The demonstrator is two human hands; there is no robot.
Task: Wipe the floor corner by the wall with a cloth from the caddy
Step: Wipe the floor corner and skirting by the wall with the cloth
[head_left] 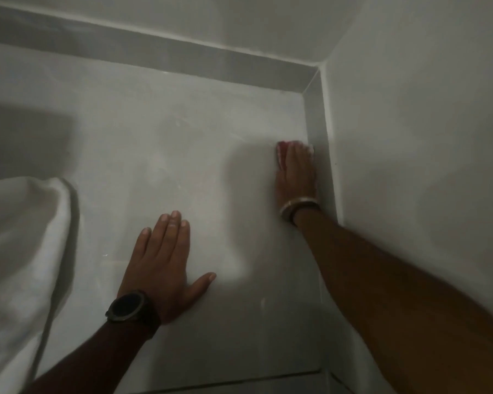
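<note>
My right hand (296, 174) lies flat on the pale floor tile (168, 166), pressed on a small pink and white cloth (282, 146) that shows only past my fingertips. It sits against the grey skirting of the right wall (315, 123), a short way before the floor corner (303, 93). A bangle circles that wrist. My left hand (165, 263) rests palm down on the floor with fingers spread and nothing in it; a dark watch is on its wrist. The caddy is out of view.
White fabric (23, 251) hangs in folds at the left edge, touching the floor. Grey skirting (154, 52) runs along the back wall. A grout line (239, 379) crosses the floor near the bottom. A dark shadow (26, 137) covers the floor at the left.
</note>
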